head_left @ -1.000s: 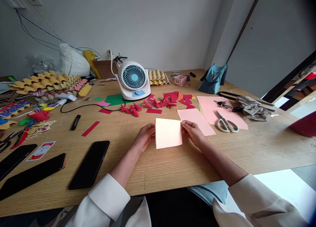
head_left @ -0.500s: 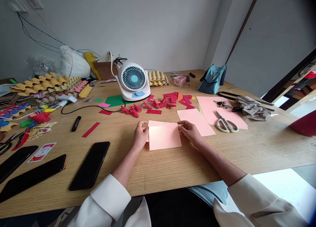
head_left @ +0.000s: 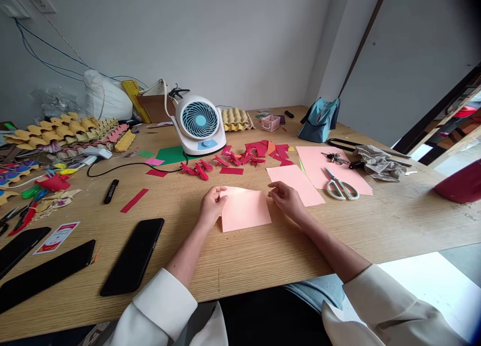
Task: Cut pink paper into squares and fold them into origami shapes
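A pale pink sheet of paper point(head_left: 246, 210) lies in front of me, with a second pink edge showing along its far and left sides. I cannot tell whether it is one folded sheet or two. At its left edge my left hand point(head_left: 212, 205) pinches the paper, thumb on top. My right hand point(head_left: 286, 199) hovers by the right far corner, thumb and index finger a little apart and just off the paper. Beyond that hand lies another pink sheet point(head_left: 295, 183). White-handled scissors point(head_left: 341, 189) rest on a larger pink sheet point(head_left: 313, 160).
A white fan point(head_left: 201, 125) stands at the back, with red paper cutouts point(head_left: 199, 169) before it. Several phones, including a black phone point(head_left: 133, 255), lie at left near a marker point(head_left: 111, 191). Keys point(head_left: 335, 158), a blue bag point(head_left: 320, 120) and egg trays point(head_left: 65, 133) are farther off.
My right fingers have come off the paper's right edge and spread slightly. My left hand still grips the left side. The whole view has shifted a little.
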### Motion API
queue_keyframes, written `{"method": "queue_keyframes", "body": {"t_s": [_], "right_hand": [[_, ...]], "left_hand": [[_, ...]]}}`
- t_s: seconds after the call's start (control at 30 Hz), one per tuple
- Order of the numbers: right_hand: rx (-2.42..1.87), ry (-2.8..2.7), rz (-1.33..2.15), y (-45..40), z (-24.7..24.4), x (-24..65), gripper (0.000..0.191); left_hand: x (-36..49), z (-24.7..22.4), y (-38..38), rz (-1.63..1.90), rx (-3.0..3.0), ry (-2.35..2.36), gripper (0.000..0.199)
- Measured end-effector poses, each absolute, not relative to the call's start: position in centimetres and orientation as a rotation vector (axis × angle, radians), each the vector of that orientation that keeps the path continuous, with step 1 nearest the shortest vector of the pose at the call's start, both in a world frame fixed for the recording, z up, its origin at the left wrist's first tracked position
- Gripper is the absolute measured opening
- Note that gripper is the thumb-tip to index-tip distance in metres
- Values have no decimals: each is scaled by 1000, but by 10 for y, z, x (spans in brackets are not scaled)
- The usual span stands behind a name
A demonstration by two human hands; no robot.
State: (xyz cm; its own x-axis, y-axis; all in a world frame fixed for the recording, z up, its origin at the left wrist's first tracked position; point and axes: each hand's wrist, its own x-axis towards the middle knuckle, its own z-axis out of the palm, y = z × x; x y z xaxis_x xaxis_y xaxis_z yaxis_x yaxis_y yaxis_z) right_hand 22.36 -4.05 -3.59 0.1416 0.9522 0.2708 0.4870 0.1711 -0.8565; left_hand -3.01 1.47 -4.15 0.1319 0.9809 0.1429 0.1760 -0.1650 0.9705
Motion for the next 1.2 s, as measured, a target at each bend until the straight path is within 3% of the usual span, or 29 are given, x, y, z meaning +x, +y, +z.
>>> {"method": "queue_keyframes", "body": {"t_s": [0.2,0.3,0.47,0.57,0.77,0.93,1.03,1.2], "right_hand": [[-1861,-1679,-72,-42,-32,269,39],[-2208,-1700,-83,-46,-35,284,55],[-2322,-1944,86,-54,-32,271,55],[-2276,-2048,60,-67,-29,255,58],[-1915,-2296,-93,-148,-39,240,63],[-1509,-2492,-159,-224,-44,243,83],[-1366,-2543,-224,-240,-40,246,67],[-1259,-2370,1,-207,-13,266,40]], "left_hand": [[-75,-35,42,1208,1801,1755,29],[-91,-30,46,1073,1924,2005,30],[-90,-29,40,1005,2054,2132,36],[-74,-31,34,949,2271,1979,33],[-28,-43,10,883,2525,1129,31],[-13,-50,-5,826,2492,1024,28],[-14,-50,-4,836,2474,1006,28],[-15,-42,-4,918,2322,1009,25]]}}
